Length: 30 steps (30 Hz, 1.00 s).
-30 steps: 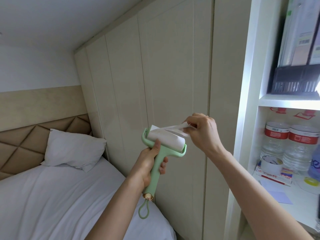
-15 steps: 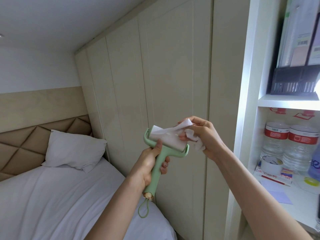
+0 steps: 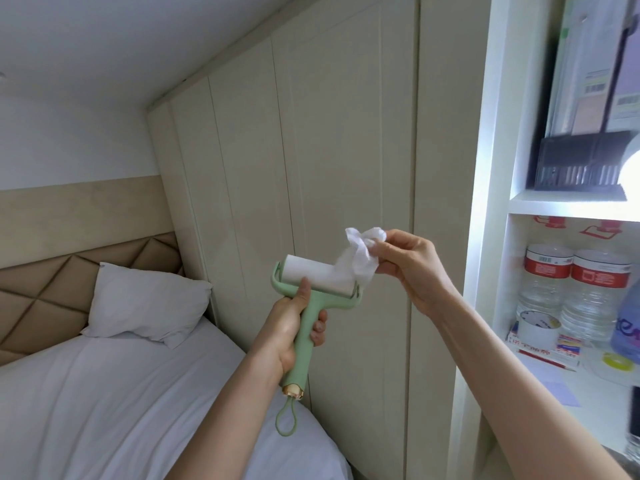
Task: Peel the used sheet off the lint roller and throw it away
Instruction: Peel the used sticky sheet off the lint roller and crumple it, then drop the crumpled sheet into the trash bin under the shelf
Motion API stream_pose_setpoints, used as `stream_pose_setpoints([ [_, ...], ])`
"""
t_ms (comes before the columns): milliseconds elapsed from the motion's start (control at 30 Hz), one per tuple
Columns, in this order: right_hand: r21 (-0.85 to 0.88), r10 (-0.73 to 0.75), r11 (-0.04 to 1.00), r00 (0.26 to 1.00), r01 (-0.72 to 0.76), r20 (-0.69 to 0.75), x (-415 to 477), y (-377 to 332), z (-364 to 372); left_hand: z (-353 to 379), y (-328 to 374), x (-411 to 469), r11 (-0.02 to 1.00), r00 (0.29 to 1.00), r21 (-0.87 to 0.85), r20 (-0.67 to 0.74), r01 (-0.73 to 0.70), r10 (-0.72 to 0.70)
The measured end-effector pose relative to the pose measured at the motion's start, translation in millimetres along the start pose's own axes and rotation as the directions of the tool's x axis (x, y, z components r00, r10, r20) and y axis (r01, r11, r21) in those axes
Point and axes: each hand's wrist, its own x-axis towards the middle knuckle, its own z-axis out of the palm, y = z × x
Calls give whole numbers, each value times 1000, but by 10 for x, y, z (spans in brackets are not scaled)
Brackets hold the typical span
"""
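A pale green lint roller [image 3: 308, 327] with a white paper roll is held upright in front of me. My left hand [image 3: 289, 327] grips its handle, thumb pressed near the roll. The used sheet [image 3: 360, 254] is a crumpled white strip, lifted up and to the right of the roll. Its lower end still seems to meet the roll's right end. My right hand [image 3: 412, 268] pinches the crumpled part between thumb and fingers, just above and right of the roller.
Cream wardrobe doors [image 3: 311, 150] stand right behind the roller. A bed with a white sheet [image 3: 104, 393] and pillow [image 3: 145, 303] lies at the lower left. On the right, white shelves [image 3: 561, 206] hold water bottles [image 3: 568, 292], a tape roll and small items.
My right hand has pulled the sheet up and to the right, away from the roll, bunching it into a crumpled wad. More of the roll's fresh surface shows. The left hand kept its grip.
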Motion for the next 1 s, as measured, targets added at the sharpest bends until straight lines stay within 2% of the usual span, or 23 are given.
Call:
stream_pose_setpoints([
  [100,-74,-31,997,986,20,-162,16,38,-58,-21,0,-3,1000,1000,-17,-22,-4,3],
  [167,-13,-34,999,982,32,-184,0,50,-77,-27,-5,-13,1000,999,-24,-34,-9,8],
  [267,72,-26,997,990,36,-141,-55,38,-56,-8,-36,-16,999,999,-46,-32,-18,17],
  [433,-54,-63,997,994,58,-90,-119,80,-56,112,-93,-52,1000,998,-32,62,1,1],
  [667,-44,-66,997,980,58,-189,-269,68,-235,159,-250,-52,999,992,23,122,-33,30],
  [800,48,34,998,999,-33,-6,-376,148,-374,208,-415,-55,998,988,23,146,-50,46],
  [867,79,49,996,998,-47,-25,-443,203,-438,253,-485,-73,997,989,26,136,-66,62],
  [1000,11,28,1000,997,-27,-66,-650,232,-556,348,-634,-101,997,991,22,119,-71,68],
])
